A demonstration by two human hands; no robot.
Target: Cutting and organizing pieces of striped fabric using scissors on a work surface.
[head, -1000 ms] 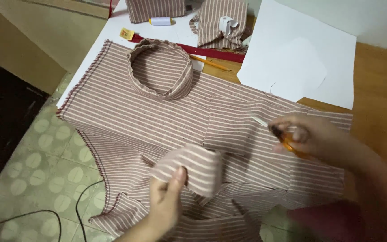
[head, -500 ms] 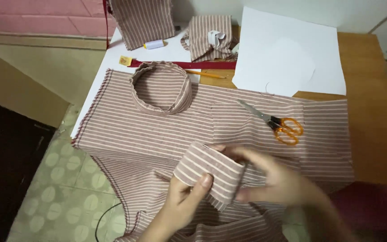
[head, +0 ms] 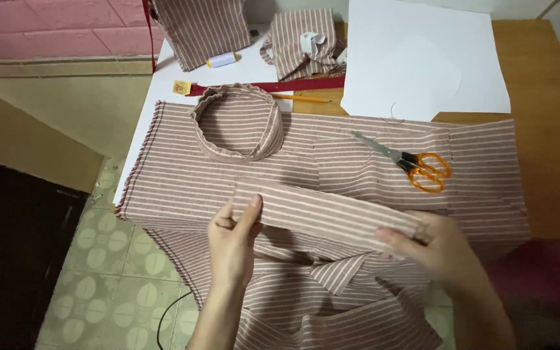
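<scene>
Striped pink-and-white fabric strip [head: 332, 214] is stretched flat over the matching garment [head: 183, 181] on the counter [head: 539, 78], the left hand [head: 231, 243] in a pinching grip on its left end, the right hand [head: 439, 249] pinching its right end, orange-handled scissors [head: 416, 165] lying nearby

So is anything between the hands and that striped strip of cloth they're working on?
No, nothing visible. The left hand pinches one end of the striped strip and the right hand grips the other, both touching it directly. The orange-handled scissors lie apart, farther back on the striped garment.
</scene>
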